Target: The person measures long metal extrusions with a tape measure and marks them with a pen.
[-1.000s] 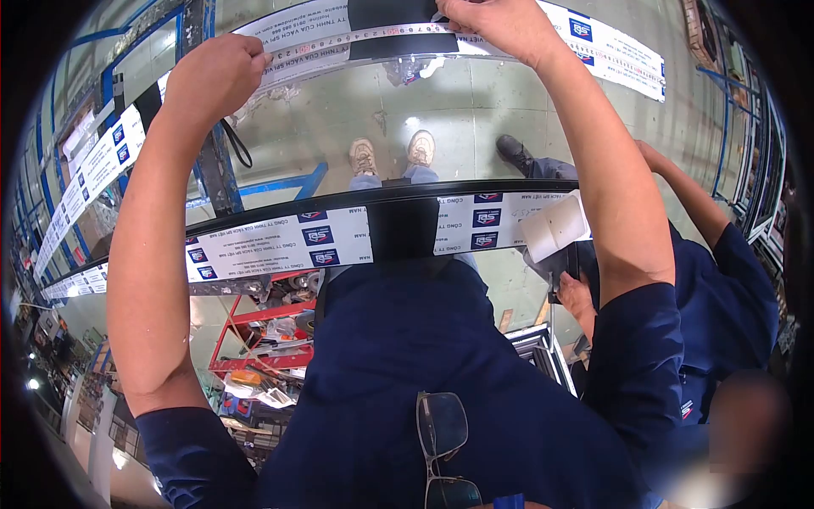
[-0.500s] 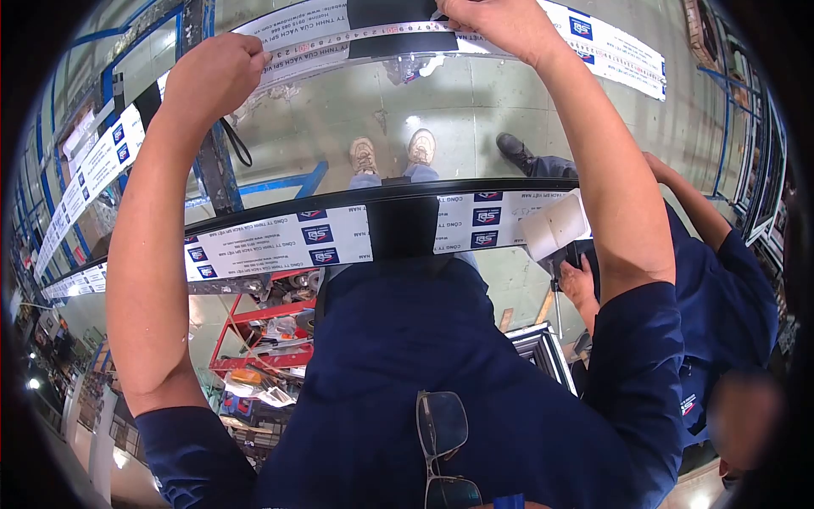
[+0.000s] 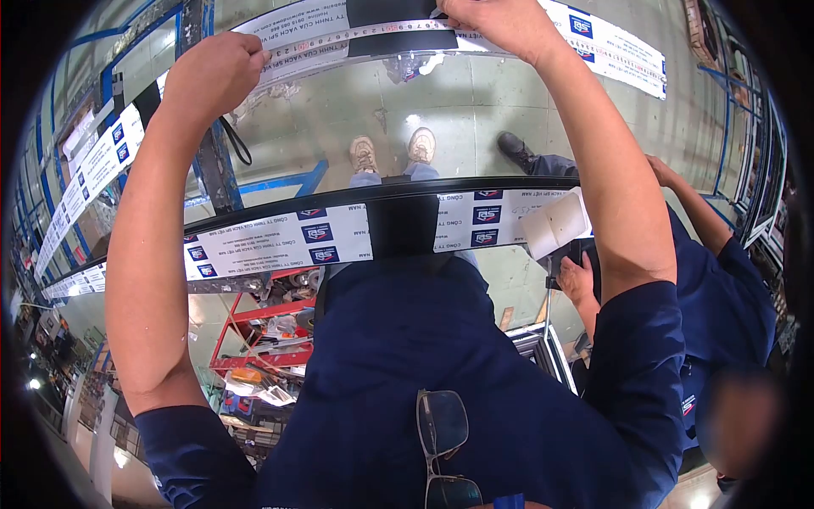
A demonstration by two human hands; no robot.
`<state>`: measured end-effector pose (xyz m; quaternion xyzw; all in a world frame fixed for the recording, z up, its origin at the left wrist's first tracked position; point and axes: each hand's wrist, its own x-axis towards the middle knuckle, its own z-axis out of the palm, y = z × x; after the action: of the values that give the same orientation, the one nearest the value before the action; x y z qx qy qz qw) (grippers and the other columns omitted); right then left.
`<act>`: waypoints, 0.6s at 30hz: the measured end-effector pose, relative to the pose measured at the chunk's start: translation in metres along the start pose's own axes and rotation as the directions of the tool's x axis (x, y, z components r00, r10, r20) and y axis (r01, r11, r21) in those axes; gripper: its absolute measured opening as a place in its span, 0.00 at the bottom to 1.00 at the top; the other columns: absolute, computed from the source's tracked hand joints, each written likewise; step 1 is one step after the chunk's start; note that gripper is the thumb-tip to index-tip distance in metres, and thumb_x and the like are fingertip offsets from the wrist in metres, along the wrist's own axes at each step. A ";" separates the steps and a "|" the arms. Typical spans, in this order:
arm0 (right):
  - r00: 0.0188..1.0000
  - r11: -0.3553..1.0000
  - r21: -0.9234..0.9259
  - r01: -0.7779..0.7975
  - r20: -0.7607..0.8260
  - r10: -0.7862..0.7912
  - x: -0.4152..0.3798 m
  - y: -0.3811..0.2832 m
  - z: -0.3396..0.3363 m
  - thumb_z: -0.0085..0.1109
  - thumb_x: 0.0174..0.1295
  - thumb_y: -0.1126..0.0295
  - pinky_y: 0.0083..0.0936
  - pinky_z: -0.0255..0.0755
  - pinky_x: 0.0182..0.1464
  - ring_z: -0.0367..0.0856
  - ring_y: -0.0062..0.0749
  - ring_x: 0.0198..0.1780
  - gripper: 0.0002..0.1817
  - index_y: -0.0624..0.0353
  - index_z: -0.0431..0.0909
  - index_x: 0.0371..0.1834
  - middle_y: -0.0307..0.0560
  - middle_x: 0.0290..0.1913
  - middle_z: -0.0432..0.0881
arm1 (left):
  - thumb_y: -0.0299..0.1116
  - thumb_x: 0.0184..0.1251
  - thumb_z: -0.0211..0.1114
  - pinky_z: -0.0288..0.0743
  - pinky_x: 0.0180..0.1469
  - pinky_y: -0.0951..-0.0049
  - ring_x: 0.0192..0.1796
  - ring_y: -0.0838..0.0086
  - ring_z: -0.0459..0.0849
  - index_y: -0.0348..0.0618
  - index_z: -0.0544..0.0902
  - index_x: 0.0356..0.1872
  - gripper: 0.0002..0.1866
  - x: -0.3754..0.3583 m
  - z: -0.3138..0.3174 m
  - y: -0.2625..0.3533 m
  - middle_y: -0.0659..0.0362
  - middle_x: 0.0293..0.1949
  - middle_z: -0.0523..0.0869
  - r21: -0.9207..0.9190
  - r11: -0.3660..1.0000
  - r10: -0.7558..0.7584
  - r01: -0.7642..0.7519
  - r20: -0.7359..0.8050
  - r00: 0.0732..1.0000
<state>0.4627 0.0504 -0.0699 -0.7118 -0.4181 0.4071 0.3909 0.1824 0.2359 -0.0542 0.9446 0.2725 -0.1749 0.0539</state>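
Observation:
A long frame bar [image 3: 610, 64] wrapped in white printed film with black bands crosses the top of the view. Along it lies a tape measure blade [image 3: 326, 40] with red and black numbers. My left hand [image 3: 222, 72] is closed, its fingertips pinching the blade near the bar's left part. My right hand [image 3: 504, 27] is closed at the bar beside a black band, its fingertips against the blade. A tiny dark tip shows at those fingers; what they grip is hidden. Nearer my body runs a second film-covered bar [image 3: 280, 240] with a black band.
At right a co-worker in a dark blue shirt [image 3: 721, 288] has a hand [image 3: 577, 278] by a white roll-like piece [image 3: 553, 225] on the near bar. Blue metal racks [image 3: 280, 185] stand at left. A red shelf [image 3: 263, 360] with tools stands below. Glasses [image 3: 443, 424] hang at my chest.
Both my hands and the blade stay almost in place. The co-worker's hand by the near bar shifts slightly, and the co-worker's head moves a little.

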 end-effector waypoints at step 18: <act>0.963 0.962 0.272 -0.023 -0.252 0.094 -0.008 0.005 -0.011 0.61 0.61 0.73 0.23 0.75 0.35 0.79 0.23 0.30 0.05 0.61 0.79 0.37 0.42 0.28 0.82 | 0.40 0.76 0.57 0.83 0.49 0.55 0.44 0.54 0.90 0.43 0.90 0.43 0.16 -0.005 -0.004 0.002 0.50 0.40 0.91 -0.047 0.999 -0.015 0.014 -0.008 1.000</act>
<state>0.4711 0.0396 -0.0683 -0.7124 -0.2827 0.3734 0.5226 0.1805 0.2327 -0.0483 0.9418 0.2836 -0.1649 0.0735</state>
